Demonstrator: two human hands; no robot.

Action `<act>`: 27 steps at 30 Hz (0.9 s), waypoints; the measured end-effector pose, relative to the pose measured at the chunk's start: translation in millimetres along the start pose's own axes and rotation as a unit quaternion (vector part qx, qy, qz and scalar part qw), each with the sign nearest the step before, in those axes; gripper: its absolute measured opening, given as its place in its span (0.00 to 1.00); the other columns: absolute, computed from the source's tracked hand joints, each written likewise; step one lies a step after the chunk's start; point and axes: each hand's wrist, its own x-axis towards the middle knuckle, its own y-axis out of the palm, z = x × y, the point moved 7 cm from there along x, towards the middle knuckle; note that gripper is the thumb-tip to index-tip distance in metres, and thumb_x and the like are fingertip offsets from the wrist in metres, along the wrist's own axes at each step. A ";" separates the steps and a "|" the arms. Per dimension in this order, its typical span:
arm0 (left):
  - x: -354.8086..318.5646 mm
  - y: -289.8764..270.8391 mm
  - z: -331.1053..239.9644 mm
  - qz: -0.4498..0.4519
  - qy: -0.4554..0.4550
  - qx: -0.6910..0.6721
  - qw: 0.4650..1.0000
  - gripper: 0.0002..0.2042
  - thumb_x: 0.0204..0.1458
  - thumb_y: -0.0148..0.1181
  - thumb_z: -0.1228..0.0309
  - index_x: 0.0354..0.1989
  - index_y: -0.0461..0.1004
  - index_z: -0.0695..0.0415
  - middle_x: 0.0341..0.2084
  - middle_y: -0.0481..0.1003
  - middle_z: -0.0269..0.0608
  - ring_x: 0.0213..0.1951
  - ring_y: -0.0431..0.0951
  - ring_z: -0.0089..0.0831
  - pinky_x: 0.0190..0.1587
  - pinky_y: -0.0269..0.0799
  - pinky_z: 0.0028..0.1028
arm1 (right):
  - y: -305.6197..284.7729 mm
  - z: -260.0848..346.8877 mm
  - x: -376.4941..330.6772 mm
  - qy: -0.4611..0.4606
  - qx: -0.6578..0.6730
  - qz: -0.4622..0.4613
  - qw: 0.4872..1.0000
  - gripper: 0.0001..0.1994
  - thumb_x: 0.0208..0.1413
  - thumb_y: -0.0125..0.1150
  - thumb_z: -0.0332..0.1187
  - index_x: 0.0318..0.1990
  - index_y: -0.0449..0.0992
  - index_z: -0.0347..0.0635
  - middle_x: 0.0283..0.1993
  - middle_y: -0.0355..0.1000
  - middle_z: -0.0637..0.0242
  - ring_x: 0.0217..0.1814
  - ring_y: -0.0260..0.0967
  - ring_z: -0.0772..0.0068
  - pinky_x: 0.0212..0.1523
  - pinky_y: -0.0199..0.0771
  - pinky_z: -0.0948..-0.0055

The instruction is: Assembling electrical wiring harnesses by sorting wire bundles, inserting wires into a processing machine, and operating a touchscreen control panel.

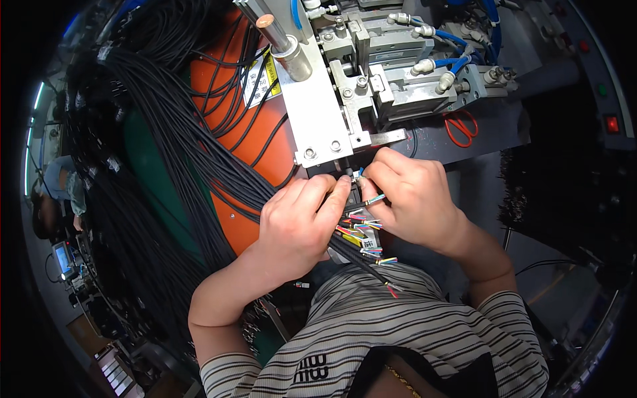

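My left hand [298, 215] is closed, thumb and index finger pinched at the front of a metal press fixture [318, 126]. A black cable [363, 265] and several more like it run out from under this hand, ending in bare-stripped coloured wires [391, 289]. My right hand [415, 196] pinches thin wires [360, 174] close to my left fingertips, beside a small white piece. Another cable end with light blue wires [375, 199] pokes out below the right fingers. The exact grip points are partly hidden by the fingers.
Long black cables [179, 132] hang in a thick bundle over an orange panel [249, 156] on the left. Pneumatic cylinders [415, 89] with blue hoses stand behind the fixture. Red-handled scissors [460, 128] lie on the grey surface. A person [60, 186] is far left.
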 end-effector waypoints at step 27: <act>12.5 4.5 -3.6 0.044 0.024 0.025 0.998 0.19 0.40 0.61 0.75 0.44 0.75 0.65 0.33 0.70 0.41 0.32 0.73 0.35 0.34 0.72 0.31 | 3.2 -14.0 -1.0 0.001 0.076 -0.046 0.996 0.03 0.48 0.64 0.22 0.30 0.76 0.36 0.27 0.73 0.61 0.19 0.70 0.66 0.20 0.69 0.71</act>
